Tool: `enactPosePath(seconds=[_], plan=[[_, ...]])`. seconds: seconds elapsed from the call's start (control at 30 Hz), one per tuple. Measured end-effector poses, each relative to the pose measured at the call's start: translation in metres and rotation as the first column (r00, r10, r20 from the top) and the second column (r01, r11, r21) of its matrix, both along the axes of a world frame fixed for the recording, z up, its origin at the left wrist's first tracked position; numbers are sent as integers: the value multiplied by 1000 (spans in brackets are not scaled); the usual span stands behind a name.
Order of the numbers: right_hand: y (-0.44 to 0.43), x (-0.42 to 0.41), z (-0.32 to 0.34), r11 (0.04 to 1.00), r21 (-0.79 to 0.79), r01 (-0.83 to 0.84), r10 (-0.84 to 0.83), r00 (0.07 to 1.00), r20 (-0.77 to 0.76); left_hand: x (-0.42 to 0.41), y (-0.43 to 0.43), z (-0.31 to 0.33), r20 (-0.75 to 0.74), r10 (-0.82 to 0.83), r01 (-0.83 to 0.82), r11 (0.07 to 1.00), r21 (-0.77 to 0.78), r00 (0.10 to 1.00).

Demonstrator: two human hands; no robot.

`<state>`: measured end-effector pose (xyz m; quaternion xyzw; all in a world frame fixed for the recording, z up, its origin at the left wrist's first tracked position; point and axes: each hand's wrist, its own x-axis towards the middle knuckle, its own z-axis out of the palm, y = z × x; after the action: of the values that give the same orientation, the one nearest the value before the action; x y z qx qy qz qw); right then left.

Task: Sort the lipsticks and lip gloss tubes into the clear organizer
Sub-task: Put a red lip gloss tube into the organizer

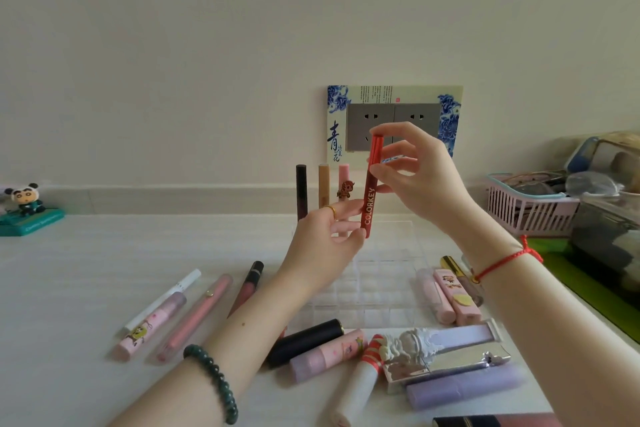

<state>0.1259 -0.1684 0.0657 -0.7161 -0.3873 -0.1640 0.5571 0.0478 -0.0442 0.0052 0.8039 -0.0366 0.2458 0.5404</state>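
A red COLORKEY lip gloss tube is held upright above the clear organizer. My left hand pinches its lower end, and my right hand pinches its upper half. Three tubes stand in the organizer's back row: a dark brown one, a tan one and a pink one. Loose tubes lie on the white table: several at left, several in front, and some at right.
A pink basket and glass containers crowd the right edge. A panda figurine stands at far left. A wall socket with a blue-and-white frame is behind the organizer. A green mat lies at right.
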Motion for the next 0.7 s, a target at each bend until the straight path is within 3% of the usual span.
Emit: enactPosePath(seconds=[0.37,0.7], plan=[[6,3,-11,998,-2,60,-60,997,55,0,-2,-1,-78,3,-2,1000,10,997],[11,8,-26,995,-69,66,-66,998,9,3,-2,-8,-105,12,-5,998,62,994]])
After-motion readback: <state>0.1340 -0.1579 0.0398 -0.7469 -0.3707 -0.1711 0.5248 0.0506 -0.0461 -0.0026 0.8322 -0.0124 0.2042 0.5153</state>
